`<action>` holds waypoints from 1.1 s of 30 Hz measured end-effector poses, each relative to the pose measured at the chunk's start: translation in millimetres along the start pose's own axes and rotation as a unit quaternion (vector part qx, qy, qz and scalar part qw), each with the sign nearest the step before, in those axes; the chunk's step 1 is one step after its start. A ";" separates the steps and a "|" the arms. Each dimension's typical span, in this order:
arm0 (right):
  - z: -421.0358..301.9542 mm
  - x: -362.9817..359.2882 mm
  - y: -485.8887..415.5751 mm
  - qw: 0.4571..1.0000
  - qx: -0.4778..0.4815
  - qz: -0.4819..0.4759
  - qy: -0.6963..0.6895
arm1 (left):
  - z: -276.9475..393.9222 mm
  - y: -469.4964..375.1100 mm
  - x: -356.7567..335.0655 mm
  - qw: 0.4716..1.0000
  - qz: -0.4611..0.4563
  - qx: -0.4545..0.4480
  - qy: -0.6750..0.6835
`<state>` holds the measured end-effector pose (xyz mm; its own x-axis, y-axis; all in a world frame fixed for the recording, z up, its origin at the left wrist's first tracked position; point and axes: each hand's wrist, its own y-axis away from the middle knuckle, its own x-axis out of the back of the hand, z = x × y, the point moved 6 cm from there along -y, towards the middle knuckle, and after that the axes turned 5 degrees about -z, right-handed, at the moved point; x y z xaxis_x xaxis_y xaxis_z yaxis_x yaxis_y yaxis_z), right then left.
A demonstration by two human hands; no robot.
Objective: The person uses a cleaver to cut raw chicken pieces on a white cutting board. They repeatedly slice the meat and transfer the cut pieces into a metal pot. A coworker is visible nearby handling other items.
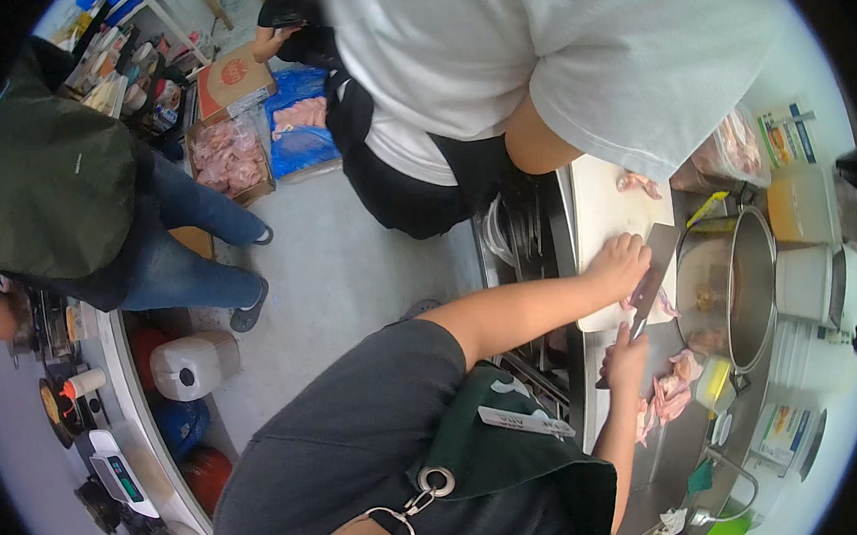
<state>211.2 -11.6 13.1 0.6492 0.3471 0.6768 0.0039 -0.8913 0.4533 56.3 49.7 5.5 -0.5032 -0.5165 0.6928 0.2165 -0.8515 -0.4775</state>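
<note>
My right hand grips the handle of a broad-bladed cleaver over a white cutting board. Beside the blade, my left hand is low over the board with bent fingers; whatever lies under its palm is hidden. Small bits of raw meat show around the lower part of the blade. Another raw piece lies at the board's far end, near a co-worker. Off the near end of the board, several pieces of raw poultry rest on the steel counter.
A large steel pot and plastic tubs line the wall side. A co-worker in a white shirt stands close beside me; another in an olive apron stands behind. Boxed raw meat and a white jug are on the floor.
</note>
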 end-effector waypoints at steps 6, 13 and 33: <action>-4.4 0.5 15.7 1.000 -0.007 -0.010 0.006 | 6.7 9.5 -5.1 1.000 0.021 0.015 0.007; -8.4 13.4 14.5 0.996 0.020 -0.038 0.079 | 0.7 4.7 5.6 0.999 0.028 0.027 0.000; -1.4 -6.8 2.7 0.999 0.014 -0.017 0.038 | 3.4 7.9 1.7 0.999 0.016 0.036 -0.021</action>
<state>205.8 -16.0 10.6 0.5882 0.3974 0.7044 0.0462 -0.8861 0.4613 60.0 41.8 4.7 -0.4596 -0.5449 0.7013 0.2924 -0.8385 -0.4598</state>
